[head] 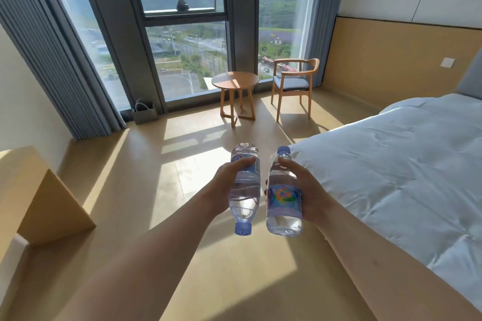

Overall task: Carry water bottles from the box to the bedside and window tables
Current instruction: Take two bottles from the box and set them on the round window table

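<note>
While we stand on the pale wooden floor (146,190) facing the window, we carry two clear plastic water bottles out in front of us, one in each hand, close together but not touching as far as we can tell. The left bottle (244,187) is held upside down: its blue cap points down toward us and its ribbed base points away toward the window, with a pale blue label near the far end. The right bottle (284,198) stands the usual way up, blue cap at the top, a label with a bright multicoloured mark facing us, and water filling the body.

Our left hand (227,185) wraps the left bottle around its middle, thumb lying across the label and the fingers hidden behind. Our right hand (305,190) grasps the right bottle from its right side, thumb reaching up near the neck just below the cap and the palm behind the label.

Well ahead of the bottles, a small round wooden table (235,80) stands by the tall window (182,34), with a wooden armchair (294,83) with a grey seat just to its right. A bed with a white duvet (391,169) fills the right side. A grey bag (144,112) sits on the floor by the curtain (52,60), and a slanted wooden panel (52,211) shows at the left edge.
</note>
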`<state>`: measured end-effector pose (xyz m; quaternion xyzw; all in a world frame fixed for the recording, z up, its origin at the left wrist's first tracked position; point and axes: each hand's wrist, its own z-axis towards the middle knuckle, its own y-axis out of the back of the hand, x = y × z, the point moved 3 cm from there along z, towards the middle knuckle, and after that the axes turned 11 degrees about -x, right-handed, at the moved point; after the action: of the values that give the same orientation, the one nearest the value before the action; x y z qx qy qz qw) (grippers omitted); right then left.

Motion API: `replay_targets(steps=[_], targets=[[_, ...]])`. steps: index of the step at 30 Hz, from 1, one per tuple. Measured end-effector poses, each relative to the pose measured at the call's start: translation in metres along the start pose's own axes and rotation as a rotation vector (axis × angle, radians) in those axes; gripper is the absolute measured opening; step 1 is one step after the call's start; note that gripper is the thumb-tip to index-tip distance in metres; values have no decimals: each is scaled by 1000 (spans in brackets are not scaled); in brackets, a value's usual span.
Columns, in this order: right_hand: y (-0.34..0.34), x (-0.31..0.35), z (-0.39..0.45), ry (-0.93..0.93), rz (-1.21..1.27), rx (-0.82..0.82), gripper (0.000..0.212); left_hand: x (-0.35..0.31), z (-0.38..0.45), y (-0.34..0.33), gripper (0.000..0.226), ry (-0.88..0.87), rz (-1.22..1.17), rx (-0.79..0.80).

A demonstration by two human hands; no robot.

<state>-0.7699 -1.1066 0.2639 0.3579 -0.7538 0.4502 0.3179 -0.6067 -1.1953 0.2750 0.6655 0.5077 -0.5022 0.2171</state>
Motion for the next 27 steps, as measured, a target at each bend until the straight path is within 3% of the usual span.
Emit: replay_targets(steps=[8, 11, 17, 27], targets=[[22, 73, 180, 1, -9, 17, 31, -49, 179, 3, 47, -16, 21, -67], [24, 122, 246, -21, -72, -14, 40, -90, 246, -4, 51, -34, 30, -124], [20, 219, 360, 13, -103, 38, 36, -175, 353, -23, 54, -103, 38, -116], [24, 280, 541, 18, -81, -5, 30, -235, 543, -2, 54, -99, 96, -115]])
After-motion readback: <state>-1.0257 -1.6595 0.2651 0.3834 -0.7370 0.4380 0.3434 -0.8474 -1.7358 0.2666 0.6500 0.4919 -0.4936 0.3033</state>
